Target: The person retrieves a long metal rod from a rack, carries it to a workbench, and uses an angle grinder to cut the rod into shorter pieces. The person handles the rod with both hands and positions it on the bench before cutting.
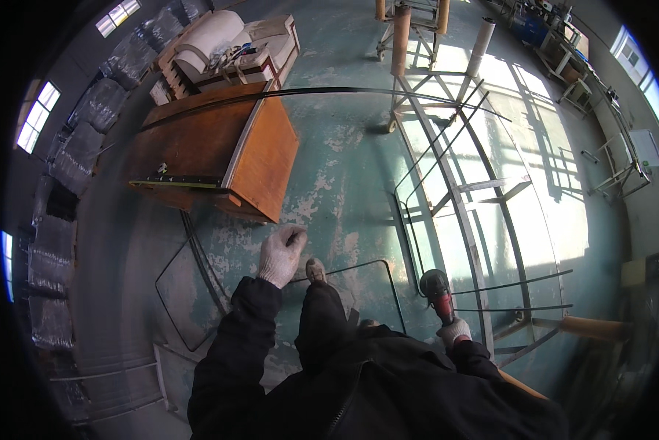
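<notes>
Right hand (454, 331), gloved: grip clamped on a red-and-black angle grinder (439, 297), its long axis running forward and slightly left from the wrist, head just left of a metal frame (491, 184); left hand (280, 258), gloved, farther forward and well left of the grinder, fingers curled, whether around anything cannot be told; beyond, brown wooden desk (197, 139), long dark strips (322, 91) across its top

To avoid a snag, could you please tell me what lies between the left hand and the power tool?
Between the left hand and power tool, the head view shows a shoe, thin bent rods and green floor.
</notes>
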Tool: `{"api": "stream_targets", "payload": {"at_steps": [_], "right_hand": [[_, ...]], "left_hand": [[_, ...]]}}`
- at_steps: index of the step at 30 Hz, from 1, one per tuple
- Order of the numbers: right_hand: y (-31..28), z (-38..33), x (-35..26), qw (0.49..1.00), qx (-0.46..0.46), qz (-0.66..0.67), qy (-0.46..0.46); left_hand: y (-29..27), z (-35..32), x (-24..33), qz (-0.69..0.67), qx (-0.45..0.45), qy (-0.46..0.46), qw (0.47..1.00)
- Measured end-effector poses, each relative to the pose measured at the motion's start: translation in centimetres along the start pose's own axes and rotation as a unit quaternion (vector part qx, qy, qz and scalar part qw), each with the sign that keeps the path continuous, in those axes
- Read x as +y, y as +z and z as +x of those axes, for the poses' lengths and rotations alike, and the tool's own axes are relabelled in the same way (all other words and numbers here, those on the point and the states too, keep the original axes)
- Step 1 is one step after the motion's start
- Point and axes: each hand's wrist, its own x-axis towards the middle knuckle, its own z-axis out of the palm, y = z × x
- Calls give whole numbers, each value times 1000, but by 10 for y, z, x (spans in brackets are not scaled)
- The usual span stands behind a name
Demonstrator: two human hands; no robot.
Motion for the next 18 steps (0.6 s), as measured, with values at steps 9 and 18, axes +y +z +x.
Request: {"api": "stream_targets", "payload": {"at_steps": [9,18], "right_hand": [[9,57,-237,997,41,54,47],[0,82,-405,976,72,194,72]], "left_hand": [[-82,353,-26,61,-40,100,992],[-84,629,-9,246,-120,168,947]]}}
